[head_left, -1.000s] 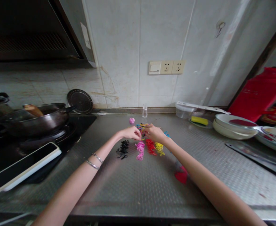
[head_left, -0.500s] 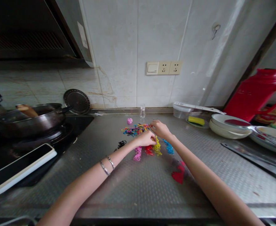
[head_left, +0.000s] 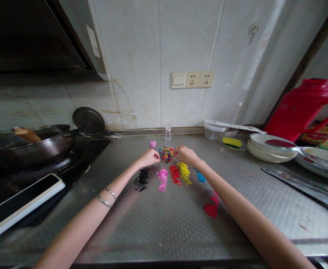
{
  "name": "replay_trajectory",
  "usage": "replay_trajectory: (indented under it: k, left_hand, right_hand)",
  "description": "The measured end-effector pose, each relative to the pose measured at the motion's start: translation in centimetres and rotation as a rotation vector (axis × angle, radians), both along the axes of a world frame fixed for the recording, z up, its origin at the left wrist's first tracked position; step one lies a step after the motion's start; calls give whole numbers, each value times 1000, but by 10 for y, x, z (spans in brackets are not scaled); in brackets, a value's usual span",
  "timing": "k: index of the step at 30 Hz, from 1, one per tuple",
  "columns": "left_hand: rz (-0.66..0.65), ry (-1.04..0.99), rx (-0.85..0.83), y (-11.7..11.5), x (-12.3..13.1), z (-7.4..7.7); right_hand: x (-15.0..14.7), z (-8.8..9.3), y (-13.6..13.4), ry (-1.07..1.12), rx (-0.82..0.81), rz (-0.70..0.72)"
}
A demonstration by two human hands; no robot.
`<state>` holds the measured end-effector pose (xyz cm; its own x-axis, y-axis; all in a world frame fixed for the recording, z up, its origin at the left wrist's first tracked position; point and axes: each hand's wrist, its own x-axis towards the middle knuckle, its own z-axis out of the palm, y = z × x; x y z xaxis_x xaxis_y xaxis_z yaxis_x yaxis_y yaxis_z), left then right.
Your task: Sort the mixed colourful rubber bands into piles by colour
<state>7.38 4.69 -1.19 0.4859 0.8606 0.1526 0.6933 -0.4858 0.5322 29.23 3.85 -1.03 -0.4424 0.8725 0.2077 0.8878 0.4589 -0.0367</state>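
Back from yellow loops point(head_left: 184, 172), left hand point(head_left: 149, 157) joins right hand point(head_left: 186, 155) pinching the tangled rubber-band heap point(head_left: 166, 154).

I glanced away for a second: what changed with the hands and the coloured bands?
The left hand swung left from the yellow pile to the mixed bands, now bunched tighter between it and the right hand. The black pile, pink pile, red pile and blue pile stayed put.
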Motion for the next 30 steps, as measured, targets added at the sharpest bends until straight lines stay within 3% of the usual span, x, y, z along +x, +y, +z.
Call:
replay_trajectory:
  k: [5,10,21,30]
  left_hand:
    - [65,49,50,-3,12,-15]
    - [113,68,111,-6,21,-19]
    - [111,-158,79,5,13,-9]
    - [46,-342,27,3,15,-3]
  right_hand:
    - [-1,-1,0,14,4,18]
    - [-1,-3,2,24,10,26]
    - [-2,-2,2,118,-21,43]
    - [-12,-13,11,403,-20,268]
